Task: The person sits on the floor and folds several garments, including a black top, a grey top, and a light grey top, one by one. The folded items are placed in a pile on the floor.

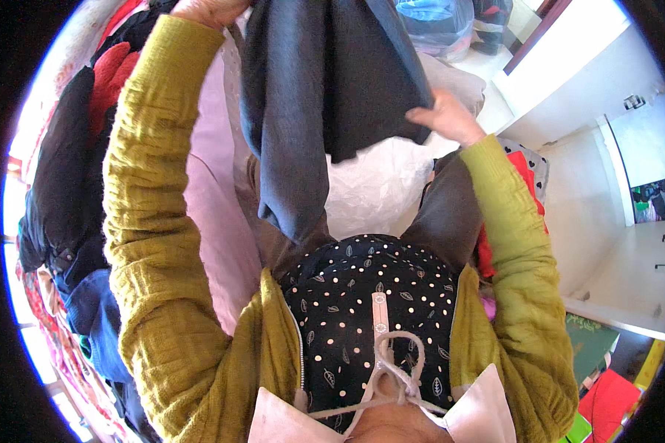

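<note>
A dark grey cloth garment point(293, 99) hangs in folds in front of me, its upper part cut off by the top of the frame. My left hand point(213, 10) is raised at the garment's upper left and holds it up, though its fingertips are out of view. On the other side, my right hand point(451, 113) grips the garment's lower right edge, thumb in front and the other fingers mostly hidden. Below the cloth, a translucent white plastic bag point(377, 188) lies between my legs.
Piled dark clothes point(61, 183) and a red fuzzy piece point(111, 75) line my left side, with pink fabric point(221, 238) nearer. Filled clear plastic bags point(438, 25) stand ahead. White cabinets point(604, 171) and a red item point(609, 404) are at right.
</note>
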A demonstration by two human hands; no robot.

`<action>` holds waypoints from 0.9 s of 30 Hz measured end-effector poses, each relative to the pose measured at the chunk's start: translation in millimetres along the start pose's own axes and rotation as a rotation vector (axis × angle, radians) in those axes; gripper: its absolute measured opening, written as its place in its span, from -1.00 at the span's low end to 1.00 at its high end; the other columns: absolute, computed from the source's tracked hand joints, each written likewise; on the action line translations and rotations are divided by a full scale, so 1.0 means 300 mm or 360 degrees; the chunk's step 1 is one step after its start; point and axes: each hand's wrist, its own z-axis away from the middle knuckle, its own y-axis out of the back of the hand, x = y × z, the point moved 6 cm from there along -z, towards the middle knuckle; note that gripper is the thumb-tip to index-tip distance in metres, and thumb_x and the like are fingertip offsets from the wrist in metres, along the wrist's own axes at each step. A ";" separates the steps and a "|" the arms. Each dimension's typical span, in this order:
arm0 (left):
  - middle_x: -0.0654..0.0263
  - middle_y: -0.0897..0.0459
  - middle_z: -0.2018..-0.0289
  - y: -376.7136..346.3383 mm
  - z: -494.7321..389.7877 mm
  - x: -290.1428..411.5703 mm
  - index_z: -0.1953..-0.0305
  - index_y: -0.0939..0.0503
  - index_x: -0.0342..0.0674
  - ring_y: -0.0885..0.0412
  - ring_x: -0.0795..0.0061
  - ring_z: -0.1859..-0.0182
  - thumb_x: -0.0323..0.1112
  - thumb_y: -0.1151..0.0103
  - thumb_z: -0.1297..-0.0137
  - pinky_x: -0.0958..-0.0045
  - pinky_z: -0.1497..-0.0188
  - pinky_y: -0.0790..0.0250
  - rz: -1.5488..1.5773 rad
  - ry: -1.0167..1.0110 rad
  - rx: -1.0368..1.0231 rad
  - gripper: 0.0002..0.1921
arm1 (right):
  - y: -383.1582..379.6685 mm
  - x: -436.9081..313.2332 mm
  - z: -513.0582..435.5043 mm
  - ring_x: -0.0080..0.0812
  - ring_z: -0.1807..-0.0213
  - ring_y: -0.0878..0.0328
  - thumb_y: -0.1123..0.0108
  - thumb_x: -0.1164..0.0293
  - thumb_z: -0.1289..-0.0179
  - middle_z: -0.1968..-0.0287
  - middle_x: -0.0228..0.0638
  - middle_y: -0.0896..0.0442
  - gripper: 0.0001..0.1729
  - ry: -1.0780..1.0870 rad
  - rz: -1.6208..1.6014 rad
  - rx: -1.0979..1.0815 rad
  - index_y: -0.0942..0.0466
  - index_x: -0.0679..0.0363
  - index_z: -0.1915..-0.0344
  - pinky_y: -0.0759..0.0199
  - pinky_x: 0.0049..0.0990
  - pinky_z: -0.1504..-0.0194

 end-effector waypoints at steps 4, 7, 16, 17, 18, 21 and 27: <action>0.36 -0.61 0.27 0.157 0.014 0.033 0.17 -0.56 -0.39 -0.50 0.60 0.19 -0.50 -0.13 -0.11 0.57 0.04 -0.32 -0.0854 0.0015 0.0295 -0.77 | 0.265 0.015 -0.038 -0.27 0.06 -0.53 -0.18 0.31 -0.12 0.06 -0.10 -0.58 -0.54 0.0099 0.0135 0.0716 -0.47 0.28 -0.02 -0.31 -0.39 -0.04; 0.36 -0.60 0.33 0.260 0.050 0.086 0.23 -0.58 -0.35 -0.48 0.64 0.28 -0.49 -0.18 -0.08 0.56 0.18 -0.34 -0.1146 -0.0043 0.0413 -0.82 | 0.504 -0.114 0.019 -0.36 0.14 -0.57 -0.17 0.32 -0.15 0.15 -0.17 -0.63 -0.65 0.0569 0.0589 0.1204 -0.52 0.19 0.05 -0.37 -0.43 0.08; 0.20 -0.55 0.43 -0.026 0.612 -0.041 0.25 -0.54 -0.22 -0.56 0.18 0.33 -0.52 -0.19 0.21 0.31 0.27 -0.40 -0.2021 -0.0129 -0.0750 -0.66 | 0.411 -0.269 0.503 -0.16 0.23 -0.57 -0.25 0.57 0.34 0.29 -0.14 -0.60 -0.54 0.0746 0.1013 -0.0155 -0.53 0.30 0.24 -0.43 -0.38 0.18; 0.19 -0.46 0.51 -0.134 0.680 -0.083 0.30 -0.51 -0.22 -0.46 0.11 0.42 -0.41 -0.14 0.18 0.22 0.38 -0.30 -0.1699 -0.0281 -0.0795 -0.72 | 0.319 -0.203 0.527 -0.09 0.29 -0.55 -0.29 0.56 0.45 0.37 -0.11 -0.58 -0.55 0.0615 0.0799 -0.0294 -0.53 0.32 0.34 -0.43 -0.33 0.23; 0.20 -0.45 0.51 -0.211 0.732 -0.132 0.33 -0.50 -0.23 -0.46 0.11 0.40 -0.42 -0.13 0.19 0.22 0.35 -0.30 -0.1348 -0.0234 -0.0839 -0.74 | 0.222 -0.133 0.540 -0.12 0.35 -0.56 -0.27 0.58 0.39 0.41 -0.12 -0.58 -0.62 0.0452 0.0449 -0.0505 -0.54 0.31 0.37 -0.43 -0.33 0.30; 0.19 -0.43 0.53 -0.410 0.890 -0.297 0.41 -0.46 -0.25 -0.46 0.08 0.35 -0.48 -0.10 0.23 0.24 0.30 -0.27 -0.0871 0.0213 -0.1102 -0.79 | -0.009 0.057 0.621 -0.07 0.44 -0.50 -0.19 0.51 0.19 0.52 -0.11 -0.51 -0.82 0.0124 0.0249 -0.1001 -0.51 0.26 0.45 -0.37 -0.29 0.41; 0.18 -0.47 0.49 -0.470 1.025 -0.420 0.44 -0.47 -0.25 -0.47 0.08 0.33 -0.53 -0.08 0.24 0.20 0.32 -0.30 -0.0611 0.0469 -0.0990 -0.80 | -0.130 0.240 0.701 -0.15 0.50 -0.52 -0.15 0.53 0.22 0.53 -0.11 -0.52 -0.82 -0.0228 0.0128 -0.1174 -0.51 0.27 0.46 -0.35 -0.31 0.44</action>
